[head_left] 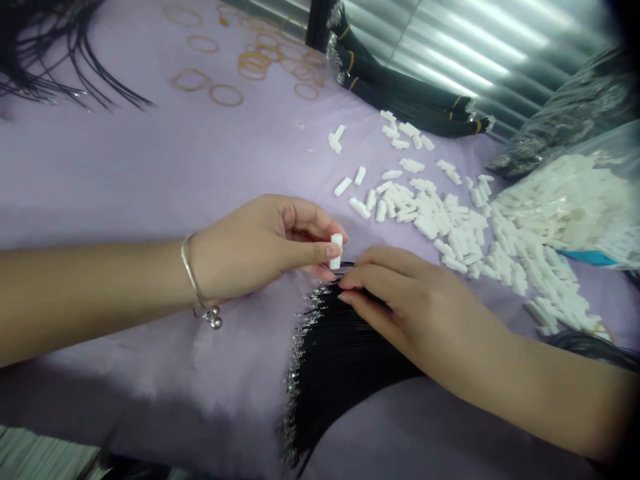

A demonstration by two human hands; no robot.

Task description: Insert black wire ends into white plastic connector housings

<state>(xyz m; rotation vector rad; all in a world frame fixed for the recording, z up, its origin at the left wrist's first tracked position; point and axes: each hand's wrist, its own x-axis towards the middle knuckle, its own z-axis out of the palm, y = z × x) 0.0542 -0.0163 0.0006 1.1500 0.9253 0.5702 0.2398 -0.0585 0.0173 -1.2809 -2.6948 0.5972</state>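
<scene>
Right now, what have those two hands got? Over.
Left hand: white plastic connector pinched upright. Right hand: holding black wire bundle. Loose white connectors lie beyond the right hand, nothing blocking.

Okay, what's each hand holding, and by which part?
The left hand pinches a white plastic connector by its sides, between thumb and fingertip. The right hand grips thin black cords near their metal-tipped ends with its fingertips.

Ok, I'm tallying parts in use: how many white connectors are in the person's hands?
1: the white connector pinched in the left hand, just above the black wires that the right hand grips. None shows in the right hand, though its fingers could hide one.
</scene>
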